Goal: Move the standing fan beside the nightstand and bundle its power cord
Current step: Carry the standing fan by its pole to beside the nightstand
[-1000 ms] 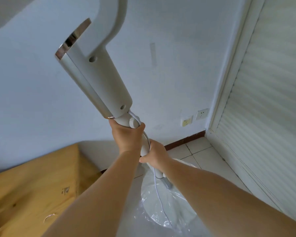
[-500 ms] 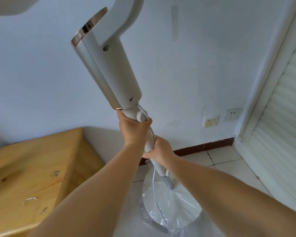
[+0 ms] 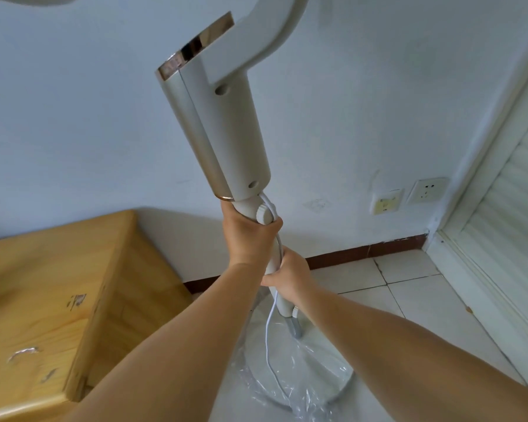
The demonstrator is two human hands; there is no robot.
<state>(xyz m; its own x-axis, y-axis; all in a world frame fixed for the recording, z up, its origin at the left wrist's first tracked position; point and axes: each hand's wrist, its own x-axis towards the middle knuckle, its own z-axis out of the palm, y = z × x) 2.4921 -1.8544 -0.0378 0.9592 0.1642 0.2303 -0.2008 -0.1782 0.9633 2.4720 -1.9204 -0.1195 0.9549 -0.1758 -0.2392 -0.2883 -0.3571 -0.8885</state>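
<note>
The white standing fan leans slightly left, its thick upper column rising past the top edge so the head is mostly out of view. My left hand grips the pole just under the column, beside a round knob. Below it, my right hand grips the pole lower down. The round base, wrapped in clear plastic, sits on the tiled floor right of the wooden nightstand. A thin white power cord runs down the pole and across the base.
A white wall is close behind the fan, with two sockets low on the right. A brown skirting strip runs along the floor. A white louvred door fills the right side.
The view has shifted right and the fan's base has come closer to the nightstand. Both hands keep the same grip on the pole.
</note>
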